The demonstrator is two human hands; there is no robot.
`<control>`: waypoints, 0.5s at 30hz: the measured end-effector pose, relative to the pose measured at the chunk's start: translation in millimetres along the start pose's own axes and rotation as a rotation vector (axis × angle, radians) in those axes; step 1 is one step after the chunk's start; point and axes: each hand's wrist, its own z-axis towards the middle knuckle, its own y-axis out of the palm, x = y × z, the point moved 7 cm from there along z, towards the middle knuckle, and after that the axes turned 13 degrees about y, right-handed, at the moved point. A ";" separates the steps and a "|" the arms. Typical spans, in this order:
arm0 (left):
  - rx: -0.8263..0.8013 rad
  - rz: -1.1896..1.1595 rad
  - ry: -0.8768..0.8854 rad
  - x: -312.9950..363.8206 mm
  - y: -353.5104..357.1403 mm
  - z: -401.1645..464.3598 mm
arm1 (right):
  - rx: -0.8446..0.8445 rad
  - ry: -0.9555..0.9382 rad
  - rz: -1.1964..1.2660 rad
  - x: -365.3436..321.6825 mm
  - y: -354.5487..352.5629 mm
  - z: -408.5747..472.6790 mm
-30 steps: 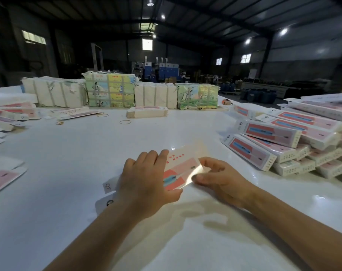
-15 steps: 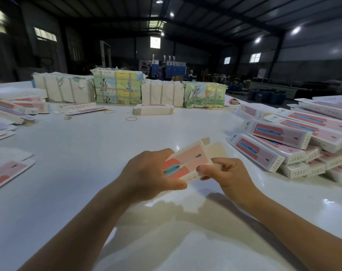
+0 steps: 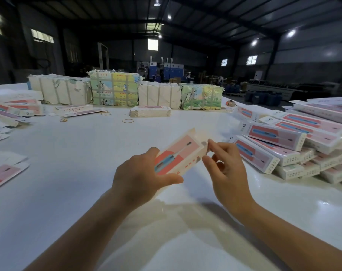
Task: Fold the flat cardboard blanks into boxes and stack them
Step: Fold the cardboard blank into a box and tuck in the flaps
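A pink-and-white cardboard box (image 3: 180, 153) with a blue toothbrush print is held above the white table (image 3: 78, 153), popped into a tube. My left hand (image 3: 142, 175) grips its near end, thumb across the underside. At the far end, my right hand (image 3: 225, 165) pinches a small flap with fingertips. To the right lies a pile of folded boxes (image 3: 295, 141) of the same print. Flat blanks (image 3: 3, 173) lie at the left edge, and a small stack of blanks (image 3: 149, 112) sits farther back.
Wrapped bundles (image 3: 113, 89) stand in a row along the table's far side. Loose rubber bands (image 3: 128, 120) lie near them. More flat blanks (image 3: 11, 110) are piled at the far left. A dim warehouse hall lies beyond.
The blank was lifted off the table and opened from flat into a tube. My right hand shifted from the blank's side edge to its far end flap.
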 end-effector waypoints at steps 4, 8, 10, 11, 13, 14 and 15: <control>-0.016 0.065 0.027 4.9 1.8 -1.1 | -0.039 -0.039 0.000 -5.5 0.7 -2.7; -0.025 0.136 0.035 8.9 2.1 -1.5 | -0.033 -0.015 -0.011 -2.3 -0.5 -1.6; -0.044 0.186 0.038 9.4 1.6 -1.3 | -0.085 0.101 0.096 5.3 1.2 1.8; -0.048 0.222 0.039 10.0 0.9 -1.3 | -0.123 0.164 0.133 8.8 3.2 3.3; -0.047 0.310 0.054 12.0 0.3 -1.4 | -0.190 0.241 0.107 13.6 9.2 4.7; -0.045 0.353 0.069 13.6 1.0 -1.3 | -0.213 0.249 0.071 14.9 11.9 4.3; -0.043 0.386 0.083 15.4 1.9 -1.4 | -0.216 0.238 0.053 14.7 12.8 3.7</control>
